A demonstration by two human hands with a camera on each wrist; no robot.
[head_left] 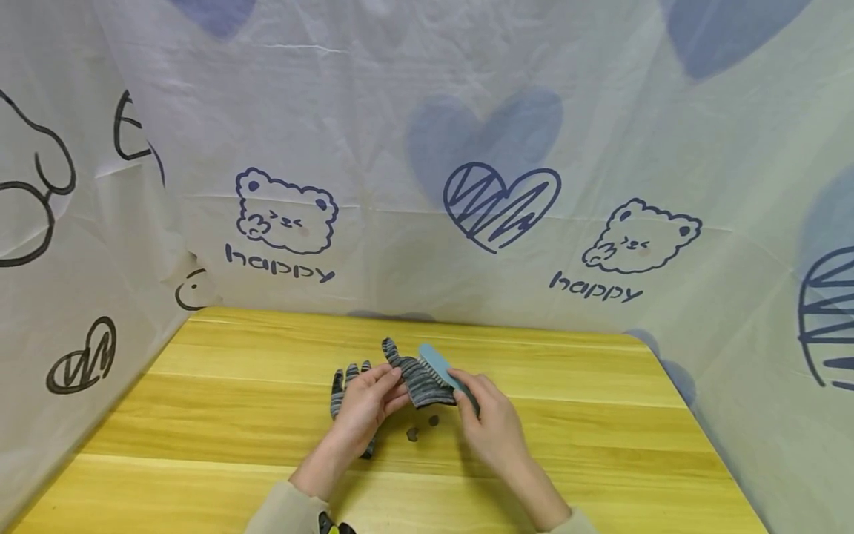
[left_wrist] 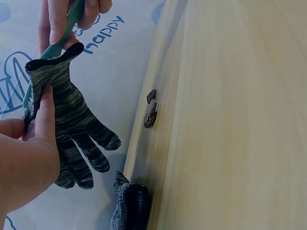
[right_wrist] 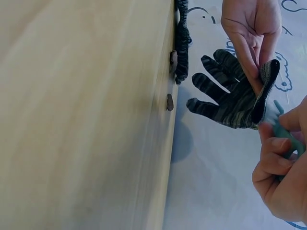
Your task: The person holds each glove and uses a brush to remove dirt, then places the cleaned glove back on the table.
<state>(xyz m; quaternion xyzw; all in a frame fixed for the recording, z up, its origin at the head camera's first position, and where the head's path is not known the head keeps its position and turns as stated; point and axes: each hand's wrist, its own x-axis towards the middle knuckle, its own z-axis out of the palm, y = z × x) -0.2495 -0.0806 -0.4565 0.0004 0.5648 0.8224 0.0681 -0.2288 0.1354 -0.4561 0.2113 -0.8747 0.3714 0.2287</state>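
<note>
A grey-and-black striped knit glove point(head_left: 425, 380) is held above the table, its dark cuff toward the right hand. My left hand point(head_left: 371, 399) pinches it between thumb and fingers; in the left wrist view the fingers of the glove point(left_wrist: 79, 120) hang down. My right hand point(head_left: 494, 423) grips the handle of a blue-green brush point(head_left: 437, 363), whose pale bristles touch the fabric. The right wrist view shows the brush point(right_wrist: 283, 129) beside the cuff, partly hidden by fingers. A second striped glove point(head_left: 337, 397) lies on the table, partly behind the left hand.
Two small dark brown lumps point(head_left: 412, 434) lie on the yellow wood-grain table point(head_left: 600, 430) between the hands. White sheeting point(head_left: 373, 141) printed with hearts and bears rises behind the table and along both sides.
</note>
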